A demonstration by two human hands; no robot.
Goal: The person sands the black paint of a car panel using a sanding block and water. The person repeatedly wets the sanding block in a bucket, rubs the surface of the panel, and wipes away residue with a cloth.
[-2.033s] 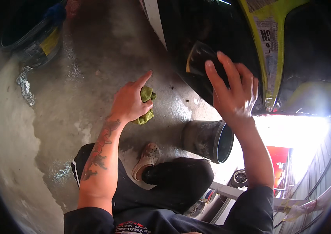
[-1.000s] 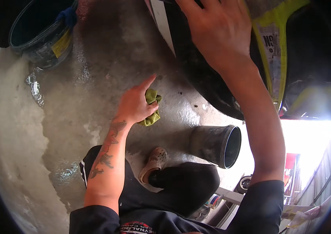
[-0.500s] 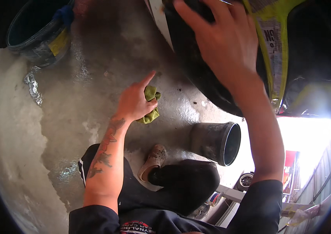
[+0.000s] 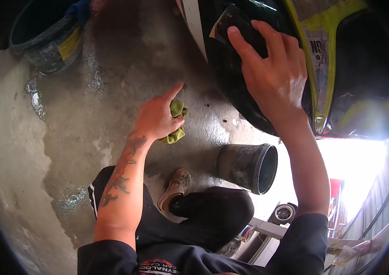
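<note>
My left hand (image 4: 157, 117) is closed around a crumpled green cloth (image 4: 176, 133), its index finger pointing forward, above the wet floor. Up at the right, my right hand (image 4: 277, 68) lies over a dark sheet of sandpaper (image 4: 235, 22) with a tan corner, pressing it against a glossy black car panel (image 4: 231, 68). Thumb and fingers rest on the sheet, and the palm hides part of it. Just right of this hand, yellow-green masking tape and printed paper (image 4: 325, 68) run along the panel.
A large dark tub (image 4: 43, 48) with a blue cloth on its rim stands at the far left. Below the panel, a black bucket (image 4: 245, 167) is near my knee. A small wheel (image 4: 284, 213) lies at the lower right. The concrete floor (image 4: 89, 119) has wet patches.
My right hand has drawn back toward me along the panel, and the sandpaper now shows beyond its fingers. The left hand keeps the green cloth almost in place.
</note>
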